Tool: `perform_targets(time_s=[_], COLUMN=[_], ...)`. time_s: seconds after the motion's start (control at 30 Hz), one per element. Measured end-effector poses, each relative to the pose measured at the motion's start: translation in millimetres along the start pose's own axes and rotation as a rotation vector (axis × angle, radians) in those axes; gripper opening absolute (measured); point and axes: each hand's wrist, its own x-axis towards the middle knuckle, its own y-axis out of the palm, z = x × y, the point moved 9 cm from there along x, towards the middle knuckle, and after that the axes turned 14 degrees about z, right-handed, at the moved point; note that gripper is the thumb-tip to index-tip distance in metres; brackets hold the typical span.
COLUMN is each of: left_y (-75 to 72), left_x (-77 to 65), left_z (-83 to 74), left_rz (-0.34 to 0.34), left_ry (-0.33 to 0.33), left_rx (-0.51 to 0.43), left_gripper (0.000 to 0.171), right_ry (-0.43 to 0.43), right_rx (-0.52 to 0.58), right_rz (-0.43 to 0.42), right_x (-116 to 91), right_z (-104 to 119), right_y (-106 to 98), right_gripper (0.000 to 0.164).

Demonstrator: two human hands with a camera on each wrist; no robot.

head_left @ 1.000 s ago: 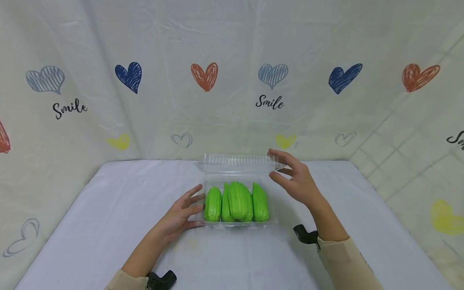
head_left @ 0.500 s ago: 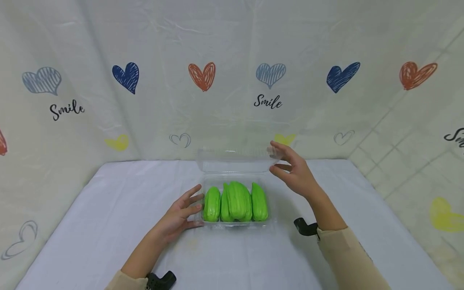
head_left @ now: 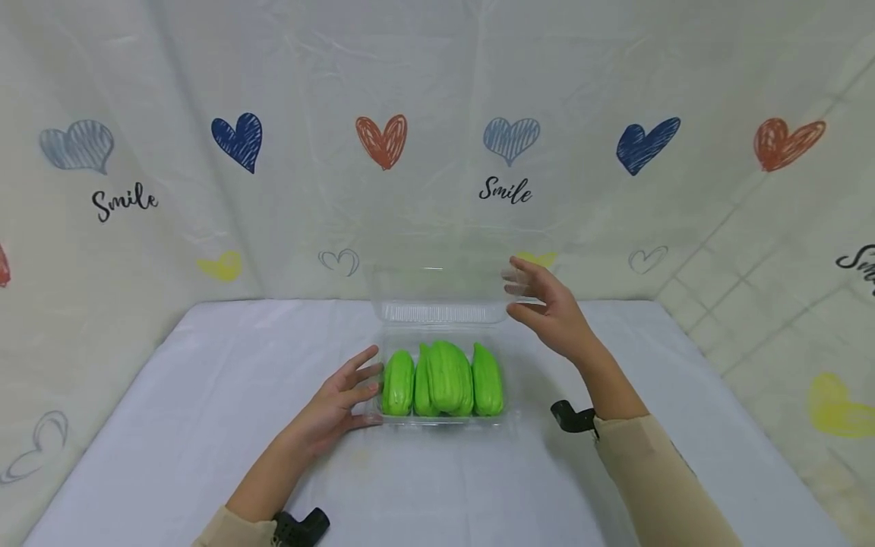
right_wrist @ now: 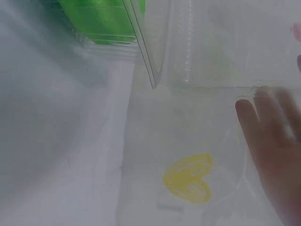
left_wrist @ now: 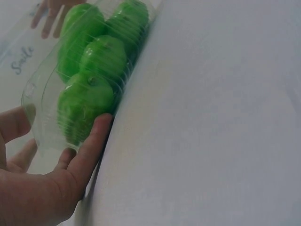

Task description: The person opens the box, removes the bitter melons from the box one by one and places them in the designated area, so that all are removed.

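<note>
Left hand: spread fingers touch clear plastic box, lower centre | right hand: extended fingers touch lid | ribbed green oblongs

The near end of a clear plastic container is touched by the left hand: one digit is laid along the lower edge, another is placed at the rim. At least four rounded green pieces are seen through the wall, one just beside the grip, the others ranged farther from it. Beyond them the right hand is partly seen, cropped. White cloth is spread beside the grip. "Smile" lettering is made out past the container's rim.
</note>
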Motion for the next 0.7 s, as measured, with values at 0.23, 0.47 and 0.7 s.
perform_targets(time_s=[0.23, 0.47, 0.7], left_y=[-0.6, -0.3, -0.1], left_x=[-0.2, -0.5, 0.2], left_z=[-0.3, 1.0, 0.4], left_rz=[-0.002, 0.003, 0.016], left_ry=[-0.004, 0.000, 0.005], left_rx=[0.007, 0.002, 0.005], left_gripper=[0.068, 0.068, 0.068], right_ry=[0.034, 0.060, 0.091], right_rx=[0.050, 0.081, 0.103], right_rz=[0.009, 0.002, -0.012], right_x=[5.7, 11.6, 14.1], right_z=[-4.4, -12.0, -18.7], right_y=[-4.0, -5.3, -7.2], right_gripper=[0.067, 0.064, 0.062])
